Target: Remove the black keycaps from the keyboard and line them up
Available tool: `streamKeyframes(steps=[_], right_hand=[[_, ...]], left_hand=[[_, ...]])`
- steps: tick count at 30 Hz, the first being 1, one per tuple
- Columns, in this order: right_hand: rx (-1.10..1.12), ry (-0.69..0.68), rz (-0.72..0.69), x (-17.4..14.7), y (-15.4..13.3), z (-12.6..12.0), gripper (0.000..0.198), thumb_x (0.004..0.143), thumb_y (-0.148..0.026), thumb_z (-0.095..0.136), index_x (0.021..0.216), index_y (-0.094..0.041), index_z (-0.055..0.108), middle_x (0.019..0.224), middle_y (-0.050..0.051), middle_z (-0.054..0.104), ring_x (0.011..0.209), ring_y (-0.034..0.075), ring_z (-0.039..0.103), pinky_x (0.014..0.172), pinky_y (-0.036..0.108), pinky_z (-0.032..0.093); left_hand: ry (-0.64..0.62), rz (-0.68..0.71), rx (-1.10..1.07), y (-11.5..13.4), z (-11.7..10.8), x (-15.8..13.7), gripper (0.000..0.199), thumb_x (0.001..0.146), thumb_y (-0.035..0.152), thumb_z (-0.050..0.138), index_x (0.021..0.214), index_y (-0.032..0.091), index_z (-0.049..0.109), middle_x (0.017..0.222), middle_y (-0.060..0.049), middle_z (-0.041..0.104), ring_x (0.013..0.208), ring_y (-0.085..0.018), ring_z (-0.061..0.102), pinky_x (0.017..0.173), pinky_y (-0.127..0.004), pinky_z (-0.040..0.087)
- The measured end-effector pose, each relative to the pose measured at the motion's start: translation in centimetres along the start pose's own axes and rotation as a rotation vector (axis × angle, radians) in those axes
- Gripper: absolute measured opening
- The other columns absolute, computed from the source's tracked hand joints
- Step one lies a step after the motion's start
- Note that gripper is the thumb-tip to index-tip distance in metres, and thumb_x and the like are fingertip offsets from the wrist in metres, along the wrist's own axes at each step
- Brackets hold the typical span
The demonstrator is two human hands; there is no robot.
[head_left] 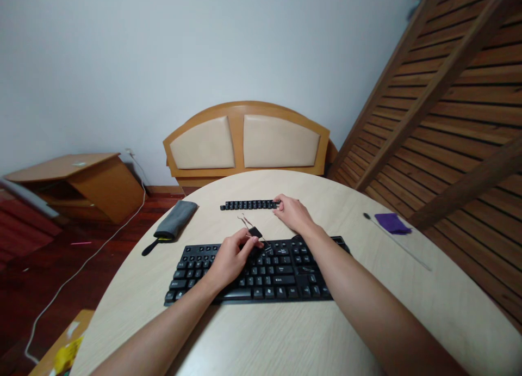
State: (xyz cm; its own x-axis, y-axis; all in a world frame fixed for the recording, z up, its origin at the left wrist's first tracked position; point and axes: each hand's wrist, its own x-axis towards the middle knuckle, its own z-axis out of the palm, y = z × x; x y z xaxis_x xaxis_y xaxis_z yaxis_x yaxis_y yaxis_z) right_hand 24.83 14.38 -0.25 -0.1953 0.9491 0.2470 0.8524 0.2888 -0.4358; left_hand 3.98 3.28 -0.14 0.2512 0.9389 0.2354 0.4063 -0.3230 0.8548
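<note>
A black keyboard (281,279) lies on the table in front of me, some of its top-row keycaps gone. Over its upper middle, my left hand (233,255) is closed around a wire keycap puller (255,232) with a black handle, its thin wires pointing away from me. Beyond the keyboard, loose black keycaps (248,205) stand in a neat row. At the right end of that row my right hand (291,213) has thumb and forefinger pinched together on a keycap (278,204), which the fingers partly hide.
On the round table (261,340), a grey pouch (176,221) lies to the left. A thin rod with a dark tip (402,245) and a purple cloth (392,223) lie right. A headboard (238,172) stands behind, a slatted wooden panel (457,120) at right.
</note>
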Motion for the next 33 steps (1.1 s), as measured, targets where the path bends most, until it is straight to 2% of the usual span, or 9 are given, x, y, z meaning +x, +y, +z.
streamKeyframes(steps=[4,8,14,18,22,26,33], right_hand=[[0.023,-0.045,-0.045,-0.4,-0.2,-0.4,0.023,0.084,-0.026,0.063,0.107,-0.023,0.064,0.087,0.001,0.070,0.082,0.016,0.063,0.067,0.025,0.039],[0.039,-0.118,-0.126,-0.6,-0.7,-1.5,0.014,0.081,-0.025,0.065,0.092,-0.021,0.072,0.086,0.002,0.072,0.081,0.017,0.063,0.069,0.024,0.040],[0.108,-0.458,-0.245,-1.5,-2.5,-4.8,0.011,0.075,-0.017,0.065,0.078,-0.020,0.076,0.076,0.002,0.073,0.072,0.017,0.065,0.062,0.024,0.043],[0.071,-0.655,-0.270,-2.5,-3.6,-6.4,0.017,0.072,-0.019,0.070,0.087,-0.020,0.077,0.081,0.003,0.075,0.074,0.019,0.067,0.064,0.025,0.045],[-0.031,-0.739,-0.238,-3.1,-4.1,-6.8,0.032,0.068,-0.023,0.075,0.100,-0.019,0.075,0.090,0.004,0.075,0.080,0.020,0.067,0.066,0.025,0.046],[-0.056,-0.777,-0.237,-3.2,-4.3,-6.7,0.032,0.070,-0.022,0.075,0.101,-0.017,0.075,0.090,0.005,0.075,0.080,0.020,0.067,0.066,0.024,0.045],[-0.062,-0.791,-0.234,-3.2,-4.6,-6.7,0.033,0.070,-0.019,0.075,0.102,-0.016,0.074,0.093,0.006,0.075,0.082,0.020,0.067,0.067,0.024,0.045]], left_hand=[[-0.015,0.000,-0.023,-0.1,0.0,0.1,0.029,0.095,0.040,0.049,0.083,0.019,0.064,0.087,-0.005,0.076,0.086,-0.022,0.069,0.081,-0.032,0.048],[-0.032,-0.007,-0.021,-0.3,0.0,0.1,0.028,0.095,0.040,0.050,0.084,0.019,0.065,0.088,-0.005,0.076,0.086,-0.022,0.069,0.081,-0.031,0.048],[-0.046,0.003,0.020,-0.2,-0.1,0.0,0.028,0.095,0.039,0.049,0.085,0.020,0.067,0.089,-0.004,0.076,0.084,-0.021,0.068,0.078,-0.030,0.047],[-0.050,0.011,0.071,0.1,-0.2,-0.1,0.030,0.096,0.040,0.048,0.084,0.020,0.067,0.088,-0.004,0.076,0.082,-0.021,0.068,0.076,-0.029,0.047],[-0.052,0.001,0.120,0.3,-0.2,0.0,0.029,0.096,0.038,0.047,0.084,0.020,0.066,0.087,-0.003,0.076,0.078,-0.020,0.067,0.073,-0.029,0.046],[-0.040,0.016,0.202,0.7,-0.2,-0.1,0.030,0.097,0.037,0.046,0.084,0.020,0.066,0.086,-0.003,0.076,0.073,-0.019,0.067,0.068,-0.027,0.045],[-0.081,0.065,0.491,1.3,0.3,-0.5,0.028,0.098,0.036,0.044,0.085,0.021,0.063,0.079,-0.004,0.073,0.069,-0.020,0.067,0.062,-0.028,0.042]])
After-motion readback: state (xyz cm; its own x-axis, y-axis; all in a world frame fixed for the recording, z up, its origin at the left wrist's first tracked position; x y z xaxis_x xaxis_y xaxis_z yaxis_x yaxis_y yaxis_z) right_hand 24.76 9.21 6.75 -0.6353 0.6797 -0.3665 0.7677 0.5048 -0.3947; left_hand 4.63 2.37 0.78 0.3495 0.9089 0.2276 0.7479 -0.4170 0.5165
